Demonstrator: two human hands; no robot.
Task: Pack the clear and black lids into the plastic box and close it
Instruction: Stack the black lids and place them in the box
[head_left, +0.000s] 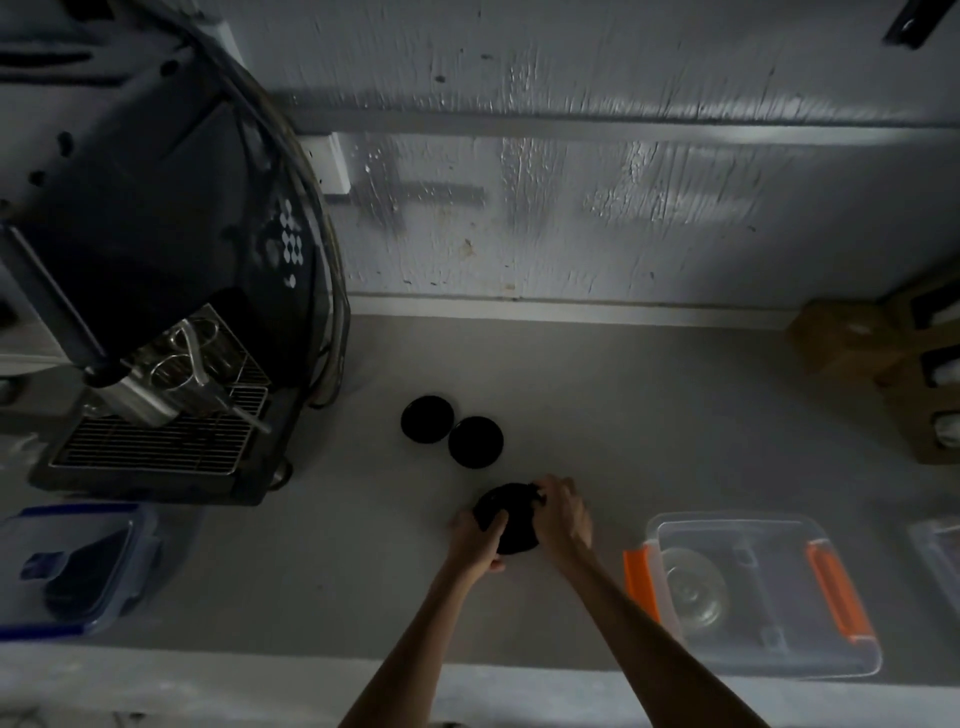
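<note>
I am gripping the black lid stack (511, 519) with my left hand (475, 538) and right hand (563, 514); squeezing evenly should be keeping it together toward the plastic box (753, 525).

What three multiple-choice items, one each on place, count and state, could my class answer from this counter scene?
1. Where is the box with orange latches? A) right of the hands B) under the coffee machine C) on the wall
2. How many black lids lie loose on the counter, untouched? A) none B) two C) five
3. What are the hands doing? A) resting flat B) both holding a black stack C) latching the box

Answers: 1 A, it sits right of the right hand. 2 B, two lie beyond the hands. 3 B, the left hand and the right grip it.
</note>
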